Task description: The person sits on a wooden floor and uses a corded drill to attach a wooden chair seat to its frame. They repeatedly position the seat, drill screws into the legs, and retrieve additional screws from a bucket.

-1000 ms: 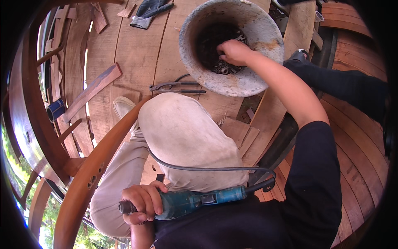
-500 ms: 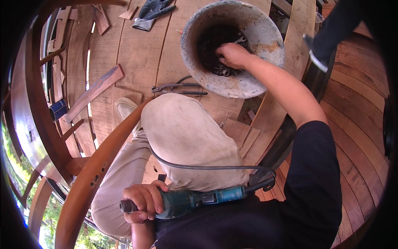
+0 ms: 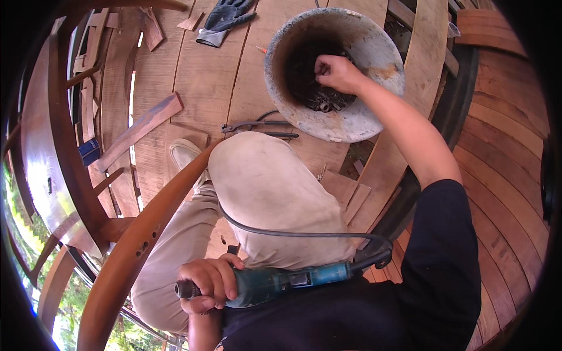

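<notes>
My left hand [image 3: 208,285] is wrapped round the front of a teal corded electric drill [image 3: 275,285], close behind its dark chuck. The drill lies across my lap, chuck pointing left, its black cable looping over my thigh. My right hand [image 3: 338,74] is inside a grey, stained bucket [image 3: 383,88], thumb and fingers pinched together. Anything between those fingertips is too small or hidden to make out. Beneath the hand, small dark metal pieces [image 3: 325,103], some like nuts or sockets, cover the bucket's bottom.
Pincers [image 3: 263,128] lie between my knee and the bucket. A curved wooden chair part with holes [image 3: 146,237] leans along my left leg. Beyond are a dark work glove [image 3: 225,17], a wood strip [image 3: 140,131] and a blue can [image 3: 89,152]. Slatted boards [image 3: 497,175] run along the right.
My right hand has lifted slightly off the metal pieces, and its fingers have drawn together. The view has shifted a little. A person's dark-clothed leg at the upper right has left the picture.
</notes>
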`<move>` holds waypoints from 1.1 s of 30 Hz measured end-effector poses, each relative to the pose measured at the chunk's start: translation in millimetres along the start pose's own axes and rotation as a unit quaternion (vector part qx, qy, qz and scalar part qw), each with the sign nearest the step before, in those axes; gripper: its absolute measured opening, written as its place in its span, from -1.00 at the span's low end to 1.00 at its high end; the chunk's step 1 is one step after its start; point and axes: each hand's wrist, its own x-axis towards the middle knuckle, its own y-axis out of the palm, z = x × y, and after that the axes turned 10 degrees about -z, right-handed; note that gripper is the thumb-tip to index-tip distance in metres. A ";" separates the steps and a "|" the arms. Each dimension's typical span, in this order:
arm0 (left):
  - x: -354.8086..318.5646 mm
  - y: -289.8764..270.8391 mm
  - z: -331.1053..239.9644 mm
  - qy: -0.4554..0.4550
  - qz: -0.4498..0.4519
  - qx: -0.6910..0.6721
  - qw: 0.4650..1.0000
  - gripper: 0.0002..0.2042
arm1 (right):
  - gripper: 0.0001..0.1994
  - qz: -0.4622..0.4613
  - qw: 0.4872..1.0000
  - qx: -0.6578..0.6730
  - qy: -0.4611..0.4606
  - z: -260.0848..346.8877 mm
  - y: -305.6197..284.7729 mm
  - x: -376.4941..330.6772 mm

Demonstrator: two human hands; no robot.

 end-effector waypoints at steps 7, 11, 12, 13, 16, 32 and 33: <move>-2.2 8.1 0.2 0.010 -0.011 0.009 1.000 -0.82 | -0.90 0.010 0.993 0.090 0.075 28.1 -14.6 -12.4; 1.8 18.8 -0.9 0.021 -0.011 0.030 0.999 -0.80 | -0.90 -0.026 0.990 0.112 0.076 51.3 -25.8 -33.9; 3.9 23.1 -0.9 0.025 -0.009 0.033 0.999 -0.80 | -0.91 -0.036 0.988 0.131 0.075 55.6 -27.3 -40.6; 7.2 26.9 -1.8 0.028 -0.001 0.045 0.999 -0.80 | -0.91 -0.048 0.985 0.149 0.071 62.0 -30.4 -46.1; 8.9 38.6 -4.2 0.047 0.018 0.074 0.996 -0.79 | -0.88 -0.040 0.968 0.243 0.048 95.6 -35.0 -63.7; -3.1 81.9 -9.2 0.034 0.077 0.190 0.978 -0.85 | -0.89 0.240 0.918 0.255 -0.186 350.4 31.0 -134.2; -4.6 82.9 -10.8 0.021 0.058 0.182 0.981 -0.85 | -0.90 0.242 0.920 0.250 -0.179 350.9 33.3 -134.6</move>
